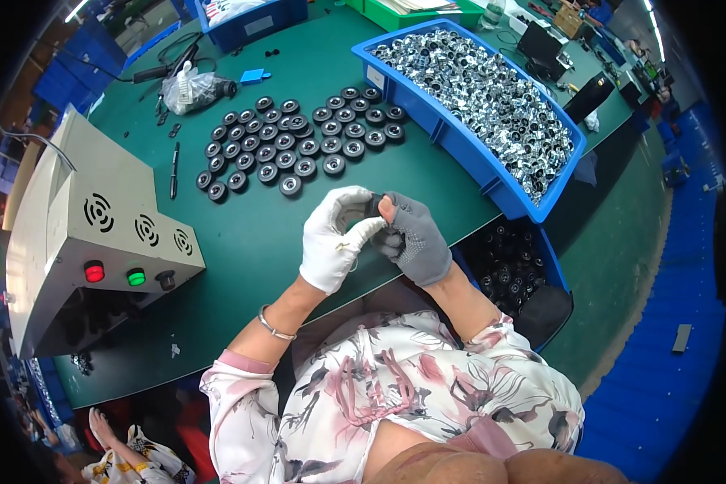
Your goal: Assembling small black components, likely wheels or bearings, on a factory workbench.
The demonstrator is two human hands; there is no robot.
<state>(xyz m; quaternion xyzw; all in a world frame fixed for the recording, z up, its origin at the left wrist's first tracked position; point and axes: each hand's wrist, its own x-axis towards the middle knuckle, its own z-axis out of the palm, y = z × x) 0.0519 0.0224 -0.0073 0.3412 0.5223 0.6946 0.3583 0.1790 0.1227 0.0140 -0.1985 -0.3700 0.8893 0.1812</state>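
My left hand (335,234), in a white glove, is closed on a small dark wheel-like part (372,206). The fingers cover most of that part. From the other side my right hand (418,242), in a grey dotted glove with a bare thumb tip, grips the same piece. Both hands meet over the near edge of the green table. Beyond them, several black wheels (290,185) with dark hubs lie flat in loose rows. Below my right forearm, a blue bin (555,270) holds more black wheels.
A long blue bin (492,192) full of shiny metal rings (484,97) stands at the right. To the left is a beige machine (129,218) with red and green buttons. A pen (174,171), a plastic bag (187,90) and a small blue block (255,77) lie on the table (242,266).
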